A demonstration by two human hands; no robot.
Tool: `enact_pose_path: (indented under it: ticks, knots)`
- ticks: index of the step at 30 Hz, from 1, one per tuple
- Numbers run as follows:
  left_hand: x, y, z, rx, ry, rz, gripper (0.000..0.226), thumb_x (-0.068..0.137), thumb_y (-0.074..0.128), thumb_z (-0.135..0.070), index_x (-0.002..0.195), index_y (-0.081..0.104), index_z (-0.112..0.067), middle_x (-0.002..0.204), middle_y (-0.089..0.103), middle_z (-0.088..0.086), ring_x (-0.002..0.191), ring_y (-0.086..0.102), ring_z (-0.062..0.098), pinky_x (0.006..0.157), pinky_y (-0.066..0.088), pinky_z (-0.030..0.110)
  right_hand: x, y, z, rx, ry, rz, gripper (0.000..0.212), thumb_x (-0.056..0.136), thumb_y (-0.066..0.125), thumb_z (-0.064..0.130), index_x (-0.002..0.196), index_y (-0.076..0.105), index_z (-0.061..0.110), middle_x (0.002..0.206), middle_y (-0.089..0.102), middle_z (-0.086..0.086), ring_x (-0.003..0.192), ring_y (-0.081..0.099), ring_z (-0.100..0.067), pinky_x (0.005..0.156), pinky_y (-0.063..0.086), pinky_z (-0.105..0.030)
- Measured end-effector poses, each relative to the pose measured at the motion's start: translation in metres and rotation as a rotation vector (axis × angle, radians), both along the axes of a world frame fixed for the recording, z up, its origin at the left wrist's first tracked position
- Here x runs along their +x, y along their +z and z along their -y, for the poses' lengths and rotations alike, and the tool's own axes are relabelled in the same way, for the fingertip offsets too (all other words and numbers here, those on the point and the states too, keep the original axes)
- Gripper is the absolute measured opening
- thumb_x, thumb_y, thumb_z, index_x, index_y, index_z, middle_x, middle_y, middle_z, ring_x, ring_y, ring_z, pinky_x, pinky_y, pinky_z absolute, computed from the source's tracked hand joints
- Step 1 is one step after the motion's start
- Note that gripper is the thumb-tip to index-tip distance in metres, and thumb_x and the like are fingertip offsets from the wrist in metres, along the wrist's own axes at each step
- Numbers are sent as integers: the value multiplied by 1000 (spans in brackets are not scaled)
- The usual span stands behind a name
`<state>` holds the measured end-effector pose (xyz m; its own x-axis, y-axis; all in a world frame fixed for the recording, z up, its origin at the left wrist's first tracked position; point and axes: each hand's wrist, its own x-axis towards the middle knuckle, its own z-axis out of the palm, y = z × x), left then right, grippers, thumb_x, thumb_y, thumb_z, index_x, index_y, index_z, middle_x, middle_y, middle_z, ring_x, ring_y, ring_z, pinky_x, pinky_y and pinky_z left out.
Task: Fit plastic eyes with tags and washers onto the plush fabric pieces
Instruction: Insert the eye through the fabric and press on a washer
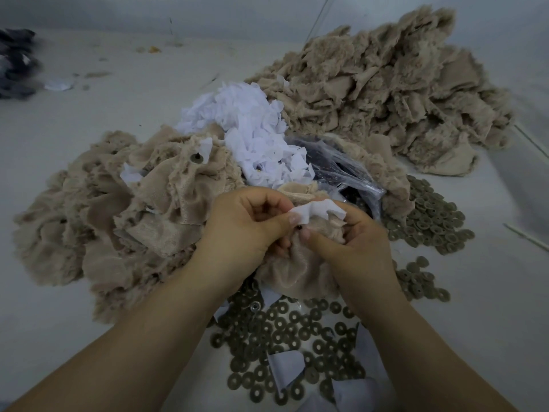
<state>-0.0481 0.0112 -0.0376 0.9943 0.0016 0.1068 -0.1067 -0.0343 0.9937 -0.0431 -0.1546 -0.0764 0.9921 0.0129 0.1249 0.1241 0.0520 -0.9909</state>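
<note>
Both my hands meet at the centre over a beige plush fabric piece [292,272]. My left hand [237,233] pinches the fabric together with a white tag [316,210]. My right hand [353,245] grips the same piece, its thumb pressing beside a small black plastic eye [299,227] that pokes through the cloth. Olive washers [285,331] lie scattered below my hands and a heap of them [430,215] sits at the right. A clear bag of black eyes [335,168] lies just behind my hands.
A pile of beige plush pieces [104,209] spreads at the left, one with a washer fitted [196,158]. A larger plush heap [386,84] fills the back right. White tags [252,138] are piled in the middle. Dark fabric [15,63] lies at the far left.
</note>
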Motion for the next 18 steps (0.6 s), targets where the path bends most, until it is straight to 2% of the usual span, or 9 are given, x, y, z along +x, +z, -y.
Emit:
enact_pose_path:
  ticks: [2, 4, 7, 12, 15, 18]
  knots:
    - [2, 0, 0, 237, 57, 261, 10, 82, 76, -2, 77, 75, -11, 70, 71, 1, 63, 66, 8, 61, 56, 27, 1, -2, -1, 51, 32, -43, 37, 79, 79, -1, 113, 71, 12, 106, 75, -8, 102, 71, -28, 89, 57, -54]
    - [4, -1, 0, 468, 25, 540, 7, 81, 76, 0, 80, 76, -7, 79, 71, -3, 76, 66, 1, 74, 53, 19, 2, -4, 0, 83, 56, -64, 37, 78, 80, 3, 112, 72, 14, 107, 75, -8, 103, 71, -28, 90, 56, -54]
    - [7, -6, -3, 697, -41, 745, 10, 82, 73, 6, 85, 76, -2, 87, 72, 4, 84, 65, 10, 79, 53, 20, 2, -4, 1, 80, 41, -70, 37, 73, 82, 13, 109, 73, 16, 105, 76, -6, 101, 71, -27, 88, 57, -53]
    - [9, -12, -9, 802, -80, 849, 14, 84, 69, 10, 91, 75, 0, 95, 71, 11, 88, 64, 13, 80, 53, 20, 4, -5, 2, 61, 34, -65, 34, 78, 80, 2, 109, 73, 14, 104, 76, -5, 99, 72, -24, 87, 59, -49]
    - [8, -9, -10, 788, -74, 809, 16, 83, 68, 12, 90, 75, -1, 94, 72, 8, 90, 65, 12, 83, 53, 19, 3, -3, 1, 26, 25, -59, 35, 78, 80, 1, 109, 72, 13, 104, 76, -5, 99, 72, -25, 87, 58, -50]
    - [8, -2, -10, 711, -30, 729, 22, 77, 63, 19, 83, 74, 0, 88, 71, 7, 86, 67, 15, 80, 54, 26, 1, 1, 0, -52, 8, -36, 36, 77, 81, 2, 109, 73, 17, 104, 76, -3, 97, 71, -28, 84, 60, -50]
